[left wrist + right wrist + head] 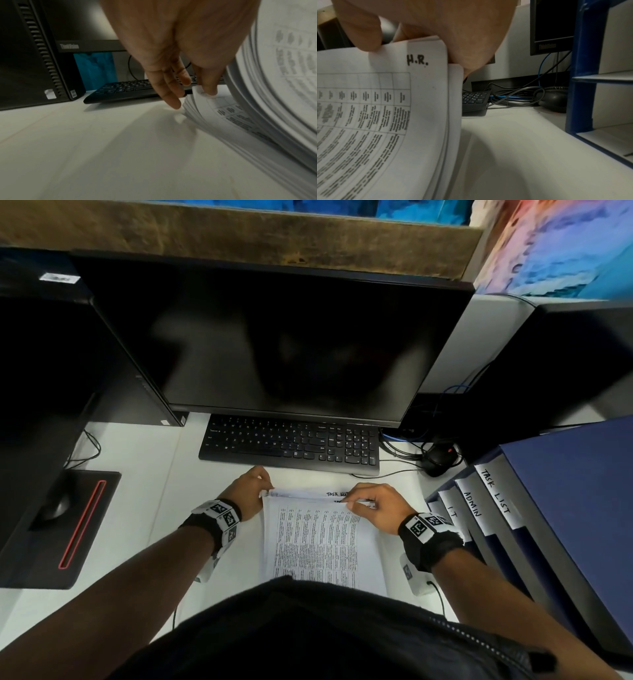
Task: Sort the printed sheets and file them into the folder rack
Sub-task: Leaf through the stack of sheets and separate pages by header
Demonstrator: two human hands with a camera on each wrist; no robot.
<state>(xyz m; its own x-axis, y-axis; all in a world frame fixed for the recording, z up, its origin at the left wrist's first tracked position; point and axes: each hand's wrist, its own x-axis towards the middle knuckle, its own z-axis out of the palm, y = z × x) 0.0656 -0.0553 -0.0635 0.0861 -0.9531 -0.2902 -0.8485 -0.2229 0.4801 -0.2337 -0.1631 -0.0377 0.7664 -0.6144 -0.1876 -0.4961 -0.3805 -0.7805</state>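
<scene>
A stack of printed sheets (318, 546) with tables of text lies on the white desk (150, 474) right in front of me. My left hand (265, 491) is at its far left corner. The left wrist view shows the thumb and fingers (173, 102) pinching the corner of the lower sheets (223, 111). My right hand (352, 503) pinches the far right corner of the upper sheets, lifting them. In the right wrist view the top lifted sheet (388, 108) is marked "H.R.". The blue folder rack (548, 508) stands at the right, with slots labelled TASK LIST, ADMIN and I.T.
A black keyboard (291, 443) lies just beyond the sheets, under a dark monitor (284, 337). A mouse (436, 460) and tangled cables sit between keyboard and rack. A black computer tower (44, 371) and a mouse pad (85, 525) are on the left.
</scene>
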